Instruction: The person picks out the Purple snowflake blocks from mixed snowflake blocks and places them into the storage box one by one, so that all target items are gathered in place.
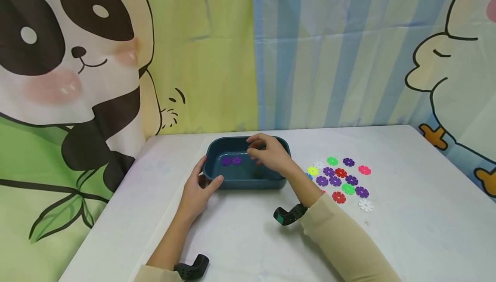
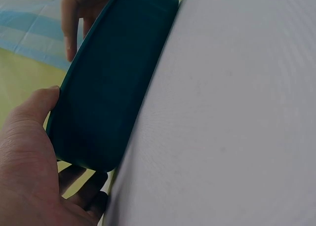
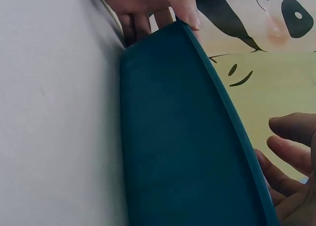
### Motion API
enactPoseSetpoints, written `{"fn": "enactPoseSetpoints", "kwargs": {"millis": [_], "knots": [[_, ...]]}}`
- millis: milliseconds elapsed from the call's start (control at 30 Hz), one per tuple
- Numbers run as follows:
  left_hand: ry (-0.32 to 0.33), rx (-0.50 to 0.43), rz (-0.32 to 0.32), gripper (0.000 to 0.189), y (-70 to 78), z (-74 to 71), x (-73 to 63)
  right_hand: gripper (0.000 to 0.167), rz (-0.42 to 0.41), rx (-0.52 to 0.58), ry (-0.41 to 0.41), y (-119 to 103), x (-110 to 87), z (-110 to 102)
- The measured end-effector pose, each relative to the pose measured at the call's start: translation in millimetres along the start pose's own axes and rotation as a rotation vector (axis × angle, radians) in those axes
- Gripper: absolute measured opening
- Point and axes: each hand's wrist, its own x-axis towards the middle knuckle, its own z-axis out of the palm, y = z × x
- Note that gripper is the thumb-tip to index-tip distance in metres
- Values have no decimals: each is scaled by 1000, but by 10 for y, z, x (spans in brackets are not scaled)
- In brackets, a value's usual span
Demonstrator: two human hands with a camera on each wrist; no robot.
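A dark teal rectangular box (image 1: 240,184) stands on the white table with two purple notched discs (image 1: 231,160) lying inside on the left. My left hand (image 1: 195,192) grips the box's left end, the thumb at the front rim and the fingers round the side, as the left wrist view shows from close by. Over the right part of the box hangs my right hand (image 1: 271,153), fingers loosely bent and spread. Between those fingers nothing shows in the right wrist view, where the box's outer wall (image 3: 173,122) covers the inside.
To the right of the box lie many loose notched discs in purple, red (image 1: 339,197), green (image 1: 348,188), yellow (image 1: 312,171), pink (image 1: 364,170) and white (image 1: 365,205). My right forearm partly covers those nearest it. A printed curtain (image 1: 217,58) hangs behind the table.
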Motion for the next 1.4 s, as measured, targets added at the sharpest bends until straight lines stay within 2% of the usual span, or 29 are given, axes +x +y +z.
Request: {"fn": "enactPoseSetpoints", "kwargs": {"millis": [267, 1133, 1400], "knots": [[8, 12, 16, 87, 7, 5, 0, 33, -23, -5, -7, 21, -90, 5], [-3, 30, 0, 89, -8, -4, -3, 30, -55, -17, -10, -2, -360, -68], [0, 33, 7, 89, -17, -4, 7, 30, -58, 33, -26, 31, -468, -155]]}}
